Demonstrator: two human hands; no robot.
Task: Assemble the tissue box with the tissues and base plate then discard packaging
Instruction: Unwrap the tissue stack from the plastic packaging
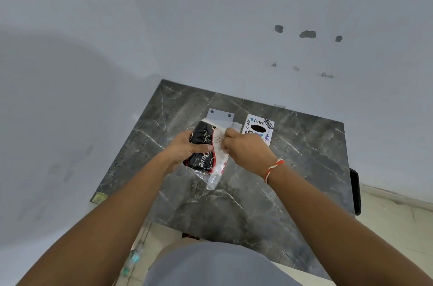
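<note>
A black tissue pack point(201, 145) with white script and a red edge is held just above the dark marble table point(246, 192). My left hand point(185, 148) grips its left side. My right hand point(246, 147) pinches the clear plastic wrapper point(219, 163), which is pulled open along the pack's right side and hangs down toward me. Behind the pack lies a pale grey base plate point(220, 115) with two dark holes. To its right stands the white tissue box point(259, 128) with an oval slot and stickers, partly hidden by my right hand.
The table sits in a corner between two pale walls, its far and left edges against them. A black object point(355, 189) hangs off the table's right edge. Light floor tiles show at the right and below the front edge.
</note>
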